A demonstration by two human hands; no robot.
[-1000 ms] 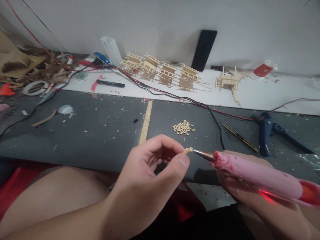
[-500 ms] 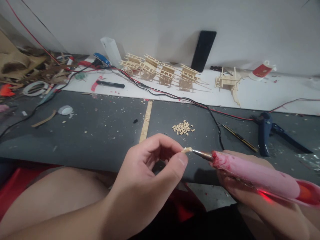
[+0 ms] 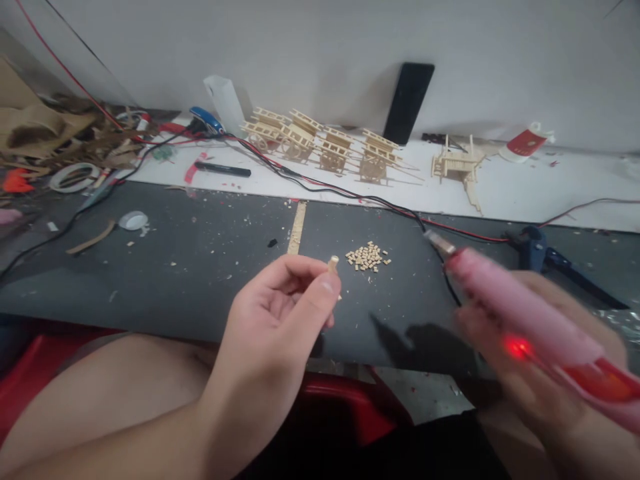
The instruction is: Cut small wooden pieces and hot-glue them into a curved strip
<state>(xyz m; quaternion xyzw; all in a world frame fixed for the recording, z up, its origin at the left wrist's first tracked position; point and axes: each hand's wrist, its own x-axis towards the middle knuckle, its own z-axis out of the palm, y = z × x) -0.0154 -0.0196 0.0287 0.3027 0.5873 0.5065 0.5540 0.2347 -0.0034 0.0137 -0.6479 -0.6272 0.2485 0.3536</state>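
Note:
My left hand (image 3: 280,313) pinches a tiny wooden piece (image 3: 333,263) between thumb and forefinger, held up over the dark mat (image 3: 200,267). My right hand (image 3: 530,353), blurred by motion, grips a pink glue gun (image 3: 520,313) with a red light glowing on its side. Its metal nozzle (image 3: 439,244) points up and left, apart from the wooden piece. A small heap of cut wooden bits (image 3: 369,256) lies on the mat just beyond the piece.
Several small wooden cart models (image 3: 320,143) and a wooden frame (image 3: 457,165) stand on the white board (image 3: 525,193) at the back. A black phone (image 3: 407,100) leans on the wall. Red and black wires (image 3: 350,193), blue pliers (image 3: 537,243), tape and scraps lie around.
The glue gun's nozzle has left the wooden piece and swung up and to the right. My left hand has lifted the piece and moved it a little left.

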